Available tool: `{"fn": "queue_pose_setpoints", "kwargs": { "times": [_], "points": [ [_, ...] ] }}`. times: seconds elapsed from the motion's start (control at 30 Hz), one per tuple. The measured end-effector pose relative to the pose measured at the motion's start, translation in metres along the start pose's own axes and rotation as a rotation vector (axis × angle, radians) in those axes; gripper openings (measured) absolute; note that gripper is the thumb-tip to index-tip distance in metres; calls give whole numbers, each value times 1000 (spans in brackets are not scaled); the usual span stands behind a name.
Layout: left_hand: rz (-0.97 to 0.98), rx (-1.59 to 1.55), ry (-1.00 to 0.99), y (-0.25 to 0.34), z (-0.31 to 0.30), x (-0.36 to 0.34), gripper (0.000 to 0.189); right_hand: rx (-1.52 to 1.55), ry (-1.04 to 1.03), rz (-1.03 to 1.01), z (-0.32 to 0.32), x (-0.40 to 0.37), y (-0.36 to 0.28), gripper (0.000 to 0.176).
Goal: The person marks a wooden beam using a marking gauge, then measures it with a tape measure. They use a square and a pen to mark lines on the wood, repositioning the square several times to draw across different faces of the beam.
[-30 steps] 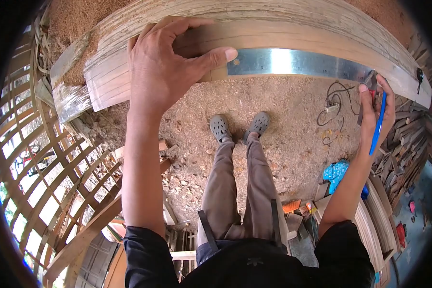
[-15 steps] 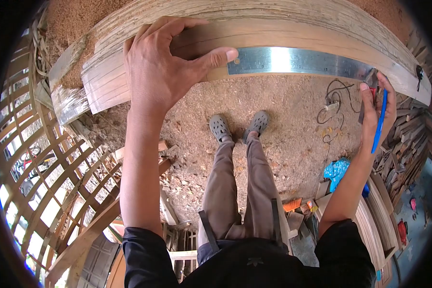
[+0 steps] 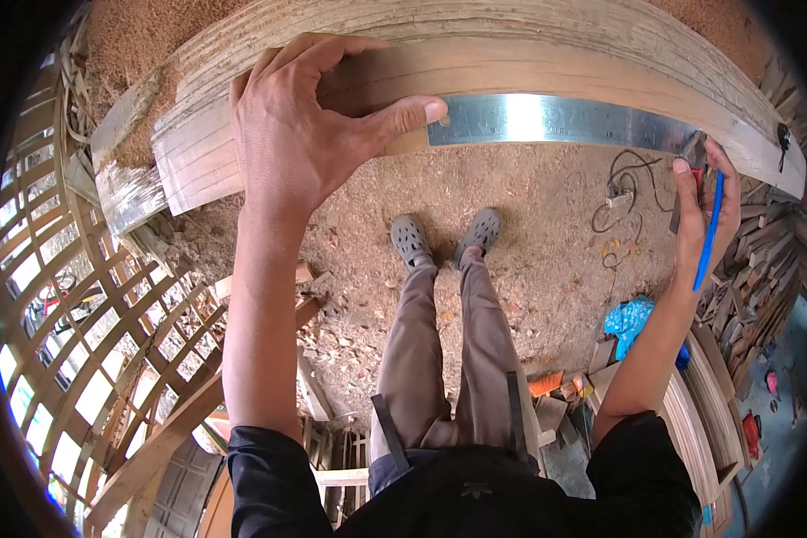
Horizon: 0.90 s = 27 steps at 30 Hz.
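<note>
A shiny steel ruler (image 3: 529,118) lies along the near edge of a long wooden beam (image 3: 556,67). My left hand (image 3: 300,125) spans the beam at the left, fingers spread over the wood. Its thumb tip touches the ruler's left end beside the hanging hole. At the other end, my right hand (image 3: 710,211) pinches around the ruler's right end, where a dark metal piece with a bit of red shows between the fingers; its exact shape is partly hidden. A blue pen-like stick (image 3: 710,233) is tucked along that hand's fingers.
Sawdust (image 3: 152,45) lies beyond the beam. A black cord with a socket block (image 3: 619,199) rests on the ground. Stacked wood strips (image 3: 753,269) are at the right, near a blue cloth (image 3: 629,321). A slatted wooden lattice (image 3: 72,296) stands at the left.
The ruler's left end has slid slightly nearer to me, and my left thumb has shifted a little with it. My right hand has hardly moved.
</note>
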<state>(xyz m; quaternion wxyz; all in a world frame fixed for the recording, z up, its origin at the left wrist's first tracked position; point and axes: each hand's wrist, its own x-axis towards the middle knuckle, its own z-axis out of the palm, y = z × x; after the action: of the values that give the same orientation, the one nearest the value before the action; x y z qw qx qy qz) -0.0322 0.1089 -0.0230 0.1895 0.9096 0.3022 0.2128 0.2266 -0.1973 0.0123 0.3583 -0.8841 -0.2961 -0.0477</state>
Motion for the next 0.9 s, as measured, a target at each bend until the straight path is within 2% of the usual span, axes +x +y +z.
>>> {"fn": "queue_pose_setpoints", "kwargs": {
  "times": [0.9],
  "points": [
    [-10,17,-15,-2,1,-1,82,16,18,34,2,-1,-2,45]
  ]
}}
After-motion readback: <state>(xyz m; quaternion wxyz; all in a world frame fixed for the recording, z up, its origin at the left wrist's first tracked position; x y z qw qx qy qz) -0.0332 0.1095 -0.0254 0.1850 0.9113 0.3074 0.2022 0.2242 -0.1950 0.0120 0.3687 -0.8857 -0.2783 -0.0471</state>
